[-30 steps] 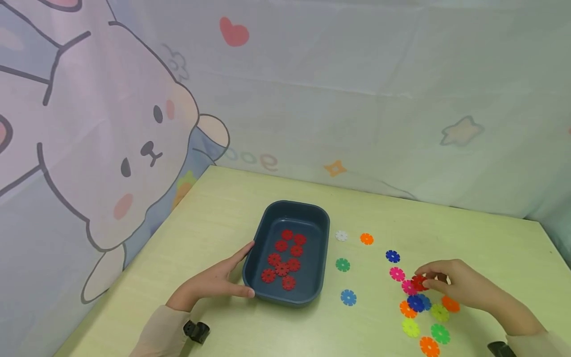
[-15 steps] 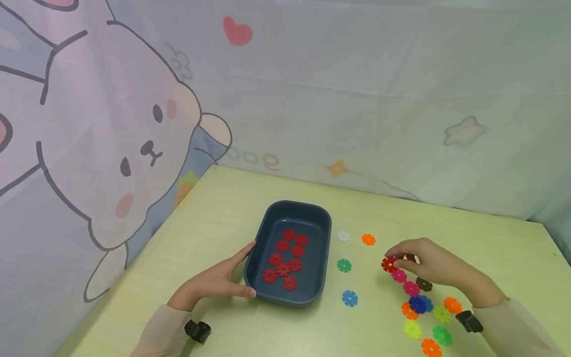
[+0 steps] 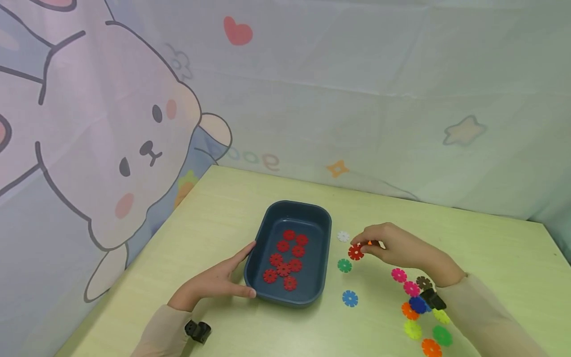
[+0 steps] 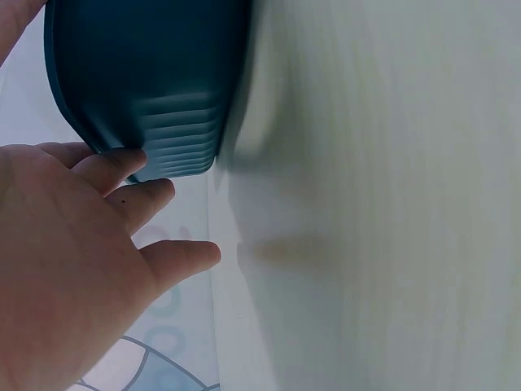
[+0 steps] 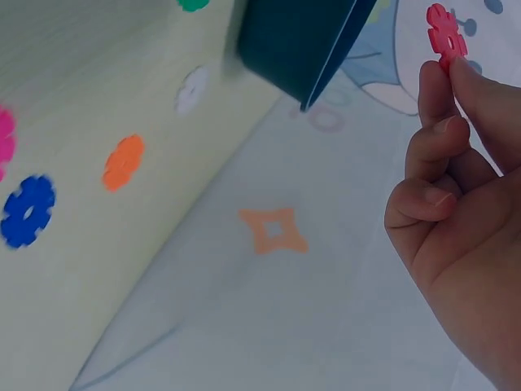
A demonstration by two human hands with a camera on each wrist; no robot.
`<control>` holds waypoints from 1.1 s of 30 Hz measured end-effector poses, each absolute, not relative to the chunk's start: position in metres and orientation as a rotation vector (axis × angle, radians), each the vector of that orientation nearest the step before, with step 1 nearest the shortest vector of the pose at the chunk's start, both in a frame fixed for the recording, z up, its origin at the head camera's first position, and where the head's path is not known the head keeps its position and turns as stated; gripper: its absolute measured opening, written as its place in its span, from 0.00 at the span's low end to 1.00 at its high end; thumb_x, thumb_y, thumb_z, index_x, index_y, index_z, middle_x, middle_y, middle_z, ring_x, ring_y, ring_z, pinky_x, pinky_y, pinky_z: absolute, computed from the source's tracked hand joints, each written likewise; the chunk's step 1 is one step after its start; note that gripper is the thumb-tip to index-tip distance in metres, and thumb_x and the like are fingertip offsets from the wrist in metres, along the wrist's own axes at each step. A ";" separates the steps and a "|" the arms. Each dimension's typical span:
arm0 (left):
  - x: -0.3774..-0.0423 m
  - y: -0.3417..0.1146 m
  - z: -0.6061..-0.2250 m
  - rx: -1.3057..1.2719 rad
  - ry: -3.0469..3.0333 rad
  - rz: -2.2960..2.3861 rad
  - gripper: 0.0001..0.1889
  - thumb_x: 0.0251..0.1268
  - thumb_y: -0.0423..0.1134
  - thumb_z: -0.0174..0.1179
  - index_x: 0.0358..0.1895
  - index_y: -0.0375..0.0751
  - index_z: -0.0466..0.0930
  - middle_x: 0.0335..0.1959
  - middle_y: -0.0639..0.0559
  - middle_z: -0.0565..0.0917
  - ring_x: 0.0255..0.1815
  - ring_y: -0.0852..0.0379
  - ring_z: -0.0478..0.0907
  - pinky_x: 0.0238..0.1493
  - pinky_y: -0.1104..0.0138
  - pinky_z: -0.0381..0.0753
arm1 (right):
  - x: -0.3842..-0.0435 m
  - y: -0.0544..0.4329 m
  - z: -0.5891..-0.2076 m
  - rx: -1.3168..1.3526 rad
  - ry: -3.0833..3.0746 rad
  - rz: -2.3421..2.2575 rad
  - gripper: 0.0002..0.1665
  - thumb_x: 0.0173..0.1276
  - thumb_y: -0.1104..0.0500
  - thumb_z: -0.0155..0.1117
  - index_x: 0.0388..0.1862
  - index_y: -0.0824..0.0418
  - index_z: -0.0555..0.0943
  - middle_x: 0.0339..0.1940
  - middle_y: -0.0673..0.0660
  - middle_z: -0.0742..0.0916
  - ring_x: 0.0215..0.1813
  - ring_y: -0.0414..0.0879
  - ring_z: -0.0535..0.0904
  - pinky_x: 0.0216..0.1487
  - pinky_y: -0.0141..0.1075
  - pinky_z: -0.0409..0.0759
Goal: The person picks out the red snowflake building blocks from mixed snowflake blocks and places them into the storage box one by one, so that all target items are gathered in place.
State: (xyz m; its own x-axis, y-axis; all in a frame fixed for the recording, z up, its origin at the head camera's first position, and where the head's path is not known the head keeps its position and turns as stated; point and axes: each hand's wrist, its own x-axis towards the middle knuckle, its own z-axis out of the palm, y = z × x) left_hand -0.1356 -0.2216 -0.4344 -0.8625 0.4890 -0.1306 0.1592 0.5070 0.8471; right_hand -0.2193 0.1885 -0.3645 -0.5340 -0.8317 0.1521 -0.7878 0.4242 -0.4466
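A dark blue tray (image 3: pixel 321 277) stands on the table with several red snowflake discs (image 3: pixel 283 269) lying inside. Against its left side rests my left hand (image 3: pixel 218 280), fingers spread and fairly straight, thumb by the near left corner; the left wrist view shows the fingers (image 4: pixel 138 199) along the outer wall. My right hand (image 3: pixel 397 245) pinches a red snowflake disc (image 3: pixel 356 252) between thumb and forefinger, held up to the right of the tray. In the right wrist view that disc (image 5: pixel 446 34) sticks up from the fingertips, the other fingers curled.
Just right of the tray lie white (image 3: pixel 342 236), green (image 3: pixel 344 266) and light blue (image 3: pixel 350 298) discs. An orange disc (image 5: pixel 124 163) is mostly hidden by my right hand in the head view. Several mixed-colour discs, including pink (image 3: pixel 411 288) and brown (image 3: pixel 424 283), lie farther right. A printed cloth hangs behind.
My right hand has lifted the red disc from the mixed discs and carried it left toward the tray, uncovering a brown disc. The left hand stays at the tray.
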 end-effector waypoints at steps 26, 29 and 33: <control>-0.137 -0.222 -0.435 0.540 2.391 1.299 0.58 0.54 0.48 0.72 0.79 0.47 0.36 0.79 0.45 0.43 0.78 0.43 0.40 0.71 0.41 0.48 | -0.248 0.079 -0.376 -1.624 2.275 -0.684 0.11 0.67 0.67 0.62 0.46 0.61 0.86 0.35 0.49 0.85 0.31 0.34 0.72 0.37 0.29 0.75; -0.137 -0.222 -0.435 0.539 2.393 1.300 0.58 0.54 0.48 0.72 0.79 0.47 0.36 0.79 0.45 0.43 0.78 0.43 0.40 0.71 0.41 0.49 | -0.251 0.071 -0.380 -1.615 2.241 -0.649 0.10 0.67 0.66 0.62 0.45 0.60 0.87 0.36 0.49 0.86 0.34 0.34 0.75 0.39 0.28 0.76; -0.136 -0.222 -0.435 0.543 2.393 1.299 0.58 0.54 0.48 0.72 0.79 0.47 0.36 0.79 0.44 0.43 0.78 0.42 0.40 0.71 0.40 0.49 | -0.255 0.061 -0.389 -1.556 2.194 -0.599 0.10 0.67 0.66 0.63 0.43 0.60 0.87 0.38 0.49 0.88 0.37 0.35 0.78 0.42 0.28 0.77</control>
State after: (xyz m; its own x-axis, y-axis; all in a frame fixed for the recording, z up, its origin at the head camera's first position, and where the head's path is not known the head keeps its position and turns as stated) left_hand -0.1365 -0.2219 -0.4347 -0.8603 0.4928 -0.1304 0.1591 0.5026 0.8498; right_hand -0.2547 0.0609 -0.3890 -0.3120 -0.9480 -0.0631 -0.7845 0.2945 -0.5457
